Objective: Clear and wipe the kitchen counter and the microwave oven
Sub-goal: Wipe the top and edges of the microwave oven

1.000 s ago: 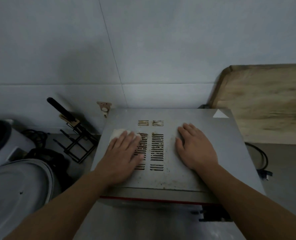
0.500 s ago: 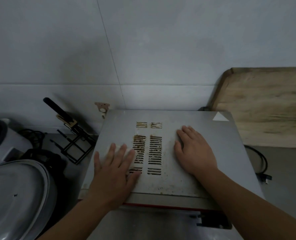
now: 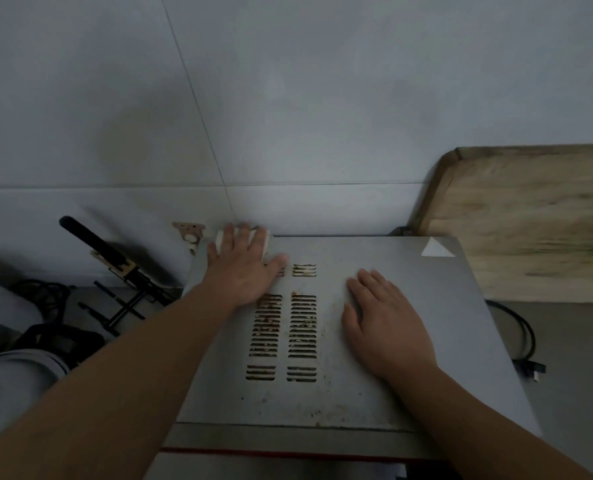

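left arm stretched way out, left hand (image 3: 243, 265) flat, fingers straight and spread, pressing a white cloth (image 3: 265, 241) at the far left corner of the microwave (image 3: 409, 393) top; right hand (image 3: 385, 323) palm down, fingers relaxed, resting right of middle

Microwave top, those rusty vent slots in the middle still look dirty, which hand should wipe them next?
Probably the left hand: it already presses the white cloth at the back left corner, beside the vent slots. The right hand lies flat, without a cloth.
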Action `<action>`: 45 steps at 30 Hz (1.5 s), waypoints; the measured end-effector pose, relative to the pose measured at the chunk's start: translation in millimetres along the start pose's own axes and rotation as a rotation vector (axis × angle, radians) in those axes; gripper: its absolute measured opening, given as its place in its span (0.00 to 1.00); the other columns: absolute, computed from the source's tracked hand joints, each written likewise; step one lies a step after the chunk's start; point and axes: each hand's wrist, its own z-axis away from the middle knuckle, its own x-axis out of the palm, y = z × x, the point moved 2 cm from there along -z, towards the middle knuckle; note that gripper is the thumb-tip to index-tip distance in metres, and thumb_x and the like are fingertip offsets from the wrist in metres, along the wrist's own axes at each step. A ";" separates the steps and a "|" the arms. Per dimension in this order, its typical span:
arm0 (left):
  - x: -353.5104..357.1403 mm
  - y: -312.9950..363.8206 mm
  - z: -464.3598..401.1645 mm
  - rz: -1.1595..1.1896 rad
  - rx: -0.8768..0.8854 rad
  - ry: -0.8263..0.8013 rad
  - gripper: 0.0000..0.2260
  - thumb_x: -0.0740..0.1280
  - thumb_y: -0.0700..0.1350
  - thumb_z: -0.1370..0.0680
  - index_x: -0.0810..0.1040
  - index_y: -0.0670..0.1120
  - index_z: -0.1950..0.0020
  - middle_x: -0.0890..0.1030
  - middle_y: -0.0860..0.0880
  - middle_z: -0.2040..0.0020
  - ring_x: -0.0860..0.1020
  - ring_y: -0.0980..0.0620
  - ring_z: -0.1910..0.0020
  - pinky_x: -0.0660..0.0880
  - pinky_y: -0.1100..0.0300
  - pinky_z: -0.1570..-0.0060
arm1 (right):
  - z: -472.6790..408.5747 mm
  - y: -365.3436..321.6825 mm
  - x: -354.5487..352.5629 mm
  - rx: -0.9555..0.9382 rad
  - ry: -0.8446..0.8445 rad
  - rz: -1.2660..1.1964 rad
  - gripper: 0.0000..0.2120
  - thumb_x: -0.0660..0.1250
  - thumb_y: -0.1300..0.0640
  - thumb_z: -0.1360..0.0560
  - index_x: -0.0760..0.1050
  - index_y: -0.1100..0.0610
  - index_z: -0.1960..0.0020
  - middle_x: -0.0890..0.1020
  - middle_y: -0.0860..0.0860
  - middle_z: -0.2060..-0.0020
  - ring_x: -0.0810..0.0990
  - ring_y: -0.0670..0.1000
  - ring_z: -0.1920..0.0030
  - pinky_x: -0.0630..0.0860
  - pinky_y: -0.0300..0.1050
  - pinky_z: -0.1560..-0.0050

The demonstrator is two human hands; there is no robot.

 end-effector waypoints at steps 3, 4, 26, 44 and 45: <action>-6.7 9.0 -24.2 0.014 -0.055 0.002 0.36 0.42 0.70 0.21 0.54 0.51 0.19 0.49 0.46 0.18 0.40 0.43 0.20 0.40 0.35 0.25 | -0.2 0.1 0.4 0.014 0.001 -0.008 0.28 0.45 0.42 0.18 0.58 0.51 0.21 0.58 0.49 0.22 0.51 0.46 0.22 0.41 0.40 0.26; -7.2 10.2 -23.6 0.017 -0.052 0.027 0.35 0.43 0.70 0.21 0.56 0.50 0.20 0.51 0.46 0.19 0.44 0.43 0.20 0.40 0.36 0.25 | -0.9 1.3 0.4 0.015 0.003 -0.007 0.28 0.45 0.42 0.18 0.58 0.51 0.21 0.58 0.49 0.22 0.51 0.46 0.22 0.40 0.40 0.26; 9.6 -55.9 49.6 0.052 -0.115 -0.001 0.41 0.43 0.76 0.26 0.37 0.57 0.19 0.35 0.53 0.19 0.32 0.49 0.21 0.44 0.35 0.24 | -0.5 -3.5 -4.4 0.008 -0.028 0.012 0.29 0.45 0.40 0.18 0.55 0.51 0.20 0.56 0.49 0.21 0.50 0.47 0.21 0.39 0.41 0.26; 31.6 -27.0 151.9 -0.008 0.009 -0.005 0.39 0.39 0.74 0.26 0.34 0.58 0.20 0.31 0.54 0.21 0.26 0.50 0.24 0.37 0.39 0.24 | 2.8 -4.6 -1.6 0.012 -0.018 0.047 0.32 0.50 0.38 0.21 0.59 0.53 0.22 0.60 0.52 0.22 0.54 0.51 0.22 0.49 0.47 0.23; 35.0 -22.2 172.0 -0.025 0.030 -0.023 0.39 0.36 0.74 0.27 0.32 0.59 0.21 0.28 0.55 0.22 0.24 0.51 0.25 0.35 0.41 0.24 | 2.8 -4.9 -1.5 0.011 -0.017 0.049 0.32 0.50 0.38 0.21 0.59 0.53 0.22 0.60 0.52 0.22 0.54 0.51 0.22 0.49 0.48 0.23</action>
